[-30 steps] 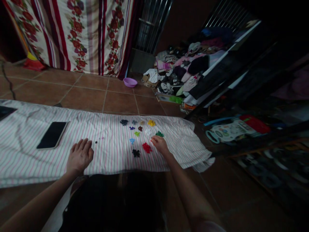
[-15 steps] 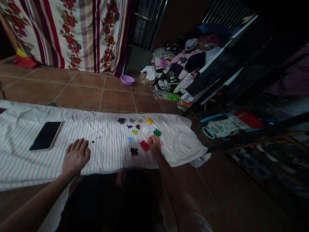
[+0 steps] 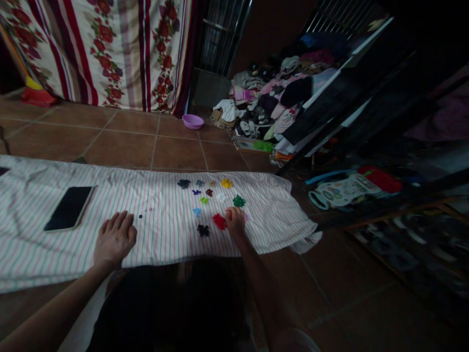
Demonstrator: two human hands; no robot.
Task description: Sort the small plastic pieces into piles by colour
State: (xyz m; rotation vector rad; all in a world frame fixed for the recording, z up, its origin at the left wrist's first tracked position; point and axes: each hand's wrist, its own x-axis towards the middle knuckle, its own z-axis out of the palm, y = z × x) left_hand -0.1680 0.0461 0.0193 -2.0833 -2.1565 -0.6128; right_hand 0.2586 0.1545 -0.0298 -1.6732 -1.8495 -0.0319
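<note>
The left hand (image 3: 114,238) lies palm-down; the right hand (image 3: 236,222) curls.

From far away, I see a bare left hand (image 3: 114,238) and a bare right hand (image 3: 235,222); both lower arms (image 3: 73,296) are bare too; the clothes (image 3: 146,308) I see look black and very dim.

Dim light, tiled floor (image 3: 128,145), floral curtain (image 3: 126,54)
</note>
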